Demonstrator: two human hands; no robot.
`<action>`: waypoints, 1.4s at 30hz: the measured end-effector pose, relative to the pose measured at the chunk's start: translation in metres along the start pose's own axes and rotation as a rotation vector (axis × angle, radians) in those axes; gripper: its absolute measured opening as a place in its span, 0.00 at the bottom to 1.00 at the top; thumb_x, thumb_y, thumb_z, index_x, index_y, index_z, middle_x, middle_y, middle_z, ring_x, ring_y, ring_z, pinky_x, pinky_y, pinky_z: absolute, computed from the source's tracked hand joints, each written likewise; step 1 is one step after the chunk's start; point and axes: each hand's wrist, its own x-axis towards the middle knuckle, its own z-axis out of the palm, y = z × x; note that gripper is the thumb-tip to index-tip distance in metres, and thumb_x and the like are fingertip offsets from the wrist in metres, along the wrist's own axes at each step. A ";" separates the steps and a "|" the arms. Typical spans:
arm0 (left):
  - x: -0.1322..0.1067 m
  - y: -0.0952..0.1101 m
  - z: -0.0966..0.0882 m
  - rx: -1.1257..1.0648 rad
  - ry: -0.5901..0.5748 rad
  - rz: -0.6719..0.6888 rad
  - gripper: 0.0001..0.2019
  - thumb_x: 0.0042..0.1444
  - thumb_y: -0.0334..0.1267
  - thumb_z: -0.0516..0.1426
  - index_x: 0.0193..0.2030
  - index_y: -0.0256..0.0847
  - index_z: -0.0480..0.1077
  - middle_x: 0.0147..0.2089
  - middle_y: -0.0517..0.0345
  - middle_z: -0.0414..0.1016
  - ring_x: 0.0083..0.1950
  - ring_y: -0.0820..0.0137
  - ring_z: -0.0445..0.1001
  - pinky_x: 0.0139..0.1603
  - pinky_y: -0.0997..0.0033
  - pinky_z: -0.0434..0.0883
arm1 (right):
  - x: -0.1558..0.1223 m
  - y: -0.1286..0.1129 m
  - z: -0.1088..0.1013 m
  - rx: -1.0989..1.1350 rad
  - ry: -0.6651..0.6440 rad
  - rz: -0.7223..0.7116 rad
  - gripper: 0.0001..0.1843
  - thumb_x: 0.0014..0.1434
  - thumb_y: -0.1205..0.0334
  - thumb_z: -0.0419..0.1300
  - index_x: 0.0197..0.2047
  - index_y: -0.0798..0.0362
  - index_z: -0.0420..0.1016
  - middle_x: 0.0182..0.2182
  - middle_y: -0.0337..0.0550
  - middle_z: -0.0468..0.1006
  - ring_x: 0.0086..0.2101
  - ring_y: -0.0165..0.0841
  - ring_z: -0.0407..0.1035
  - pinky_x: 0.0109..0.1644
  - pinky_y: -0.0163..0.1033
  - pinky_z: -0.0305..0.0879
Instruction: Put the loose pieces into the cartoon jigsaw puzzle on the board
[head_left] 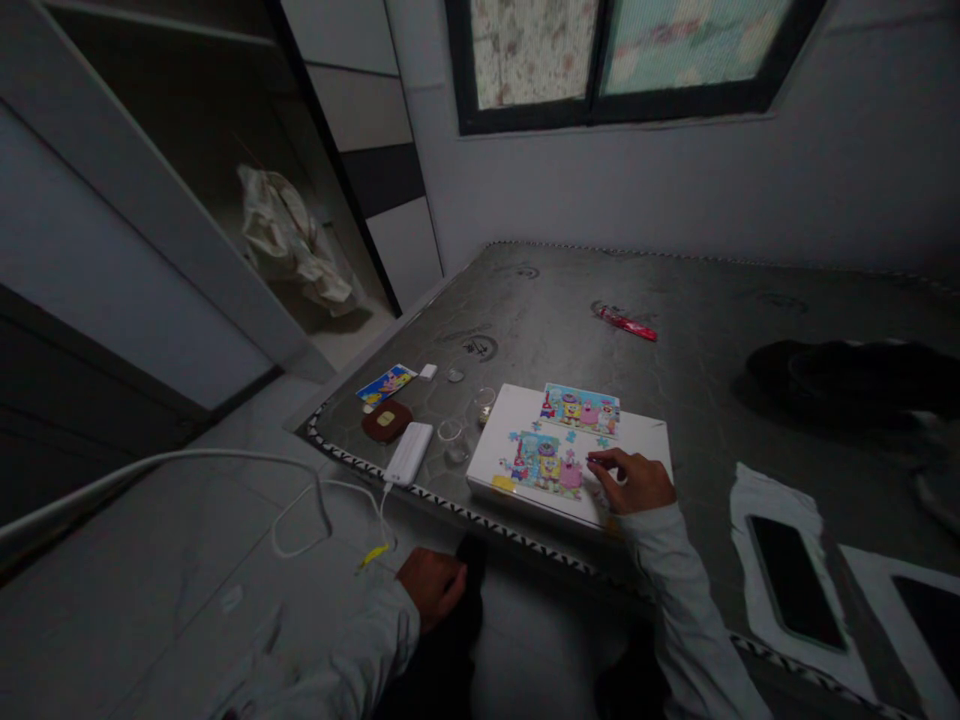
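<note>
A partly assembled jigsaw puzzle (546, 466) with cartoon figures lies on a white box (495, 435). Behind it on the same box is a picture card (581, 408) showing matching figures, and a few loose puzzle pieces (571, 437) lie between the two. My right hand (636, 483) is at the puzzle's right edge, thumb and forefinger pinched on a small puzzle piece that is mostly hidden. My left hand (433, 588) rests low on my leg, away from the box, its fingers curled closed with nothing visible in them.
Left of the box are two clear cups (453, 440), a white power bank (409, 454) with a cable, a brown case (387, 421) and a colourful card (385, 384). A red strap-like item (628, 324) lies farther back. A phone (795, 580) sits at right.
</note>
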 end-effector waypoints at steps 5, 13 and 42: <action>0.000 -0.001 0.000 -0.004 -0.004 0.010 0.23 0.65 0.42 0.43 0.25 0.41 0.72 0.24 0.54 0.74 0.25 0.71 0.69 0.30 0.68 0.59 | 0.001 -0.002 -0.002 0.007 0.004 0.005 0.18 0.63 0.46 0.54 0.36 0.49 0.79 0.25 0.39 0.79 0.25 0.32 0.67 0.36 0.39 0.54; 0.000 -0.001 -0.001 0.006 -0.007 0.024 0.23 0.66 0.41 0.43 0.25 0.41 0.72 0.24 0.55 0.74 0.25 0.71 0.70 0.30 0.69 0.58 | 0.001 0.002 -0.002 0.024 -0.044 0.041 0.15 0.61 0.46 0.57 0.37 0.49 0.76 0.28 0.39 0.80 0.26 0.33 0.68 0.36 0.40 0.54; -0.002 -0.006 0.004 0.059 -0.050 0.005 0.23 0.67 0.42 0.42 0.27 0.40 0.72 0.27 0.52 0.76 0.29 0.68 0.72 0.32 0.66 0.57 | -0.016 -0.006 -0.059 0.217 0.283 0.194 0.19 0.65 0.43 0.49 0.45 0.48 0.69 0.31 0.42 0.77 0.29 0.35 0.73 0.33 0.39 0.66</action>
